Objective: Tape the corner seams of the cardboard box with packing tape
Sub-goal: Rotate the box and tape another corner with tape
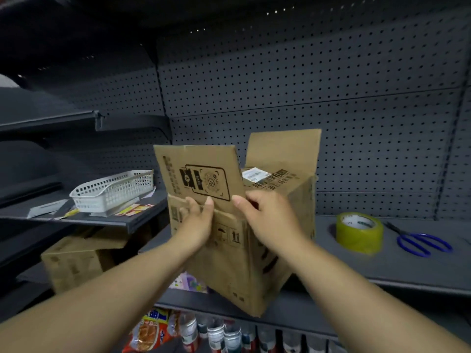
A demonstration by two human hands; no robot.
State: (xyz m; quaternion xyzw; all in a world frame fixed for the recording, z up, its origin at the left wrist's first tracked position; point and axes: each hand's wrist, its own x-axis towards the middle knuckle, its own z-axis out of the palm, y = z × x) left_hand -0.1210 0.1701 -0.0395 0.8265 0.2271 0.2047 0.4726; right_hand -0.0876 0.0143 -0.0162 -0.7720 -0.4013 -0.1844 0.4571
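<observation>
Left hand point(195, 220) grips the cardboard box point(242, 263) at its upright flap; right hand point(267, 215) beside it curls over the rim. Packing tape point(359, 233) sits farther right.

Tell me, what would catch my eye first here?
An open cardboard box sits mid-frame on a grey shelf, the left hand and right hand gripping its near upright flap. To its right lie a yellowish roll of packing tape and blue-handled scissors; a white plastic basket sits on another shelf at left.
</observation>
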